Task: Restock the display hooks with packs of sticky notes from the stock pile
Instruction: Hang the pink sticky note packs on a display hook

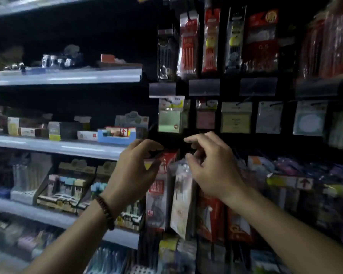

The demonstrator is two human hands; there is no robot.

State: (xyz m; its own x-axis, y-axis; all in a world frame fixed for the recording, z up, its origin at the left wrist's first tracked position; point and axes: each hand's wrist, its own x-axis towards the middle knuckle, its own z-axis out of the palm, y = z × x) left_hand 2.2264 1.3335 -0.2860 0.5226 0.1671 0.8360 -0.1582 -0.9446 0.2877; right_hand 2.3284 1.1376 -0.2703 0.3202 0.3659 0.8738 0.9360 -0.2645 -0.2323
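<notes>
shelves (63, 76) run across the left of the frame, carrying small boxed goods, with a blue display box (115, 135) at the right end of the middle shelf. left hand (135, 167), with a beaded bracelet (106, 209) on its wrist, is raised at centre frame with fingers curled and thumb and forefinger close together over a dark gap; cannot tell whether it pinches anything. directly above, between the two hands, a green pack of sticky notes (170, 119) hangs on a display hook, touched by neither hand. behind the hands hang a red-and-white pack (156, 194) and a clear pack (181, 194). right hand (210, 165), just right of centre, has fingers loosely curled and spread, with nothing seen in it. further right, on the same row of hooks, hang a pink pack (205, 117), a yellow pack (236, 119), a white pack (268, 119) and a pale blue pack (310, 120).
</notes>
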